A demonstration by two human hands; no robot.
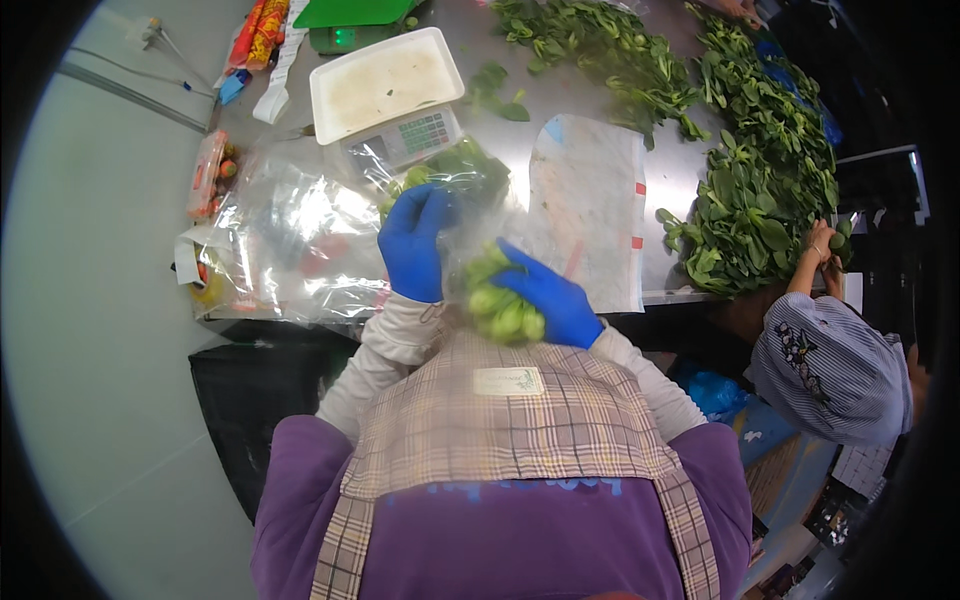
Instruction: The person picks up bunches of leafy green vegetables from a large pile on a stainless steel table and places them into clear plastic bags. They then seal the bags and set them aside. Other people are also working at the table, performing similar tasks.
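Both my hands wear blue gloves. My left hand pinches the upper part of a clear plastic bag, its fingers bent over. Behind it, green leaves show through the film in front of the scale. My right hand is wrapped round the stem end of a bunch of leafy greens, pale stems facing my apron; the blur hides how far the bunch lies inside the bag. Left of my hands lies a pile of clear plastic bags. A digital scale with a white tray stands beyond them.
A white sheet lies right of my hands on the metal table. Piles of leafy greens line the right and far sides. A co-worker's hands touch the right pile. A green scale and tape rolls stand far left.
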